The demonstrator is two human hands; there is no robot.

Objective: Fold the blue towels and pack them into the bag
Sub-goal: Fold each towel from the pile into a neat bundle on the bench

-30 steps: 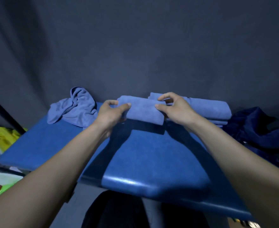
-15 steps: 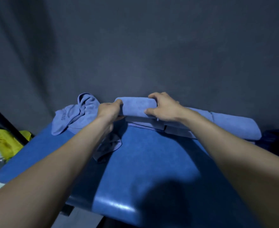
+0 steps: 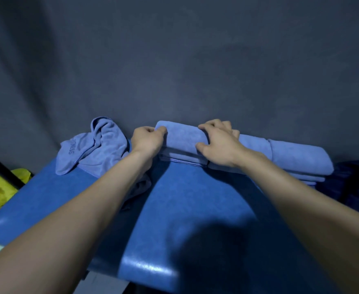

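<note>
Crumpled light-blue microfibre towel (image 3: 93, 149) lies at the far left of the glossy blue padded counter (image 3: 195, 209). Your left hand (image 3: 146, 141) grips the left end of the folded light-blue towel (image 3: 181, 137); your right hand (image 3: 219, 143) curls its fingers (image 3: 206, 124) over the right end. It sits on the stack of folded blue towels (image 3: 297, 160) at the far edge.

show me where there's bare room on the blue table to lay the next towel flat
Bare: the near table surface between both forearms. Crowded: the far edge, with the crumpled towel, the folded towel under both hands, and the stacked towels.
</note>
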